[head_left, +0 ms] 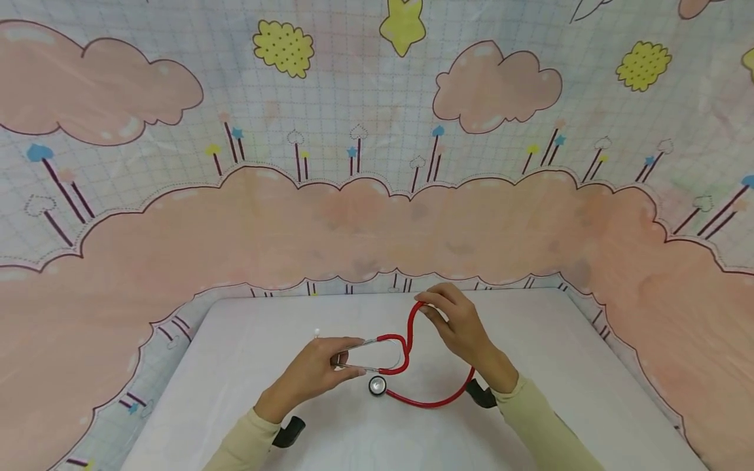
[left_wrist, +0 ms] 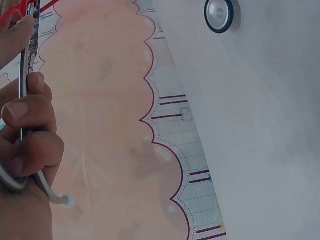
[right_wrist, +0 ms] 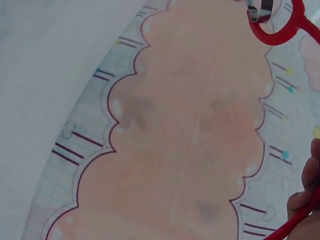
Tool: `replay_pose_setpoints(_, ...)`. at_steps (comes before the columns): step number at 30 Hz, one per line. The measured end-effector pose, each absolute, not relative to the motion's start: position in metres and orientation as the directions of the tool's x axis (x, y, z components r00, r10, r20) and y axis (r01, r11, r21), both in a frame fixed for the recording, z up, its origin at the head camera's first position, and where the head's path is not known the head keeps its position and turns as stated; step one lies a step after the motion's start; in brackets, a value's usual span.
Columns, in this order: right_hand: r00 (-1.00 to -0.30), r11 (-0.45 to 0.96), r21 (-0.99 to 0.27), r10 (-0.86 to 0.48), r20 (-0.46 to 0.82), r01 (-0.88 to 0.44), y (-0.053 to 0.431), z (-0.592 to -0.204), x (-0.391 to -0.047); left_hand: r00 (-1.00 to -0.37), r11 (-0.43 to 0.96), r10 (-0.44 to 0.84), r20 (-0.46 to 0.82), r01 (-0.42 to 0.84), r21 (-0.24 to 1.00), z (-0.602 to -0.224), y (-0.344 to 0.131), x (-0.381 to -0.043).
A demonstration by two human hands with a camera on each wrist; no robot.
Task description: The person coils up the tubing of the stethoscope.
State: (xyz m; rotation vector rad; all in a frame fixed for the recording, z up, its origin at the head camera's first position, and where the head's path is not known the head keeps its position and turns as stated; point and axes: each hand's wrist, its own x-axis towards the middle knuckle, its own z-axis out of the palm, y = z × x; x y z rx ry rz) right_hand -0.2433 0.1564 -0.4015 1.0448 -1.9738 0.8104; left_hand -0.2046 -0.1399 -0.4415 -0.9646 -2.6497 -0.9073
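A stethoscope with red tubing (head_left: 410, 330) is held up over the white table. My left hand (head_left: 309, 371) grips its metal ear tubes (head_left: 359, 368), the thumb below and the fingers above. In the left wrist view, the fingers curl round the metal, and one white ear tip (left_wrist: 68, 200) sticks out beneath them. My right hand (head_left: 462, 330), higher and to the right, pinches the red tube between thumb and fingertips. From there the tube loops down behind the right wrist to the round chest piece (head_left: 377, 386), which hangs close over the table between the hands.
The white table (head_left: 235, 392) reaches forward to a cloth backdrop (head_left: 377, 229) printed with clouds and stars, which rises behind it and along both sides. Black wrist-worn pieces sit at the left wrist (head_left: 290, 432) and the right wrist (head_left: 480, 394).
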Motion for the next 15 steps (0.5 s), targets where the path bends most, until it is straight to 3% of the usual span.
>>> replay_pose_setpoints(15,-0.425,0.425,-0.221,-0.478,0.769,-0.878,0.138,-0.398,-0.249,-0.751,0.549,0.545,0.373,0.656,0.518,-0.434,-0.129,-0.193)
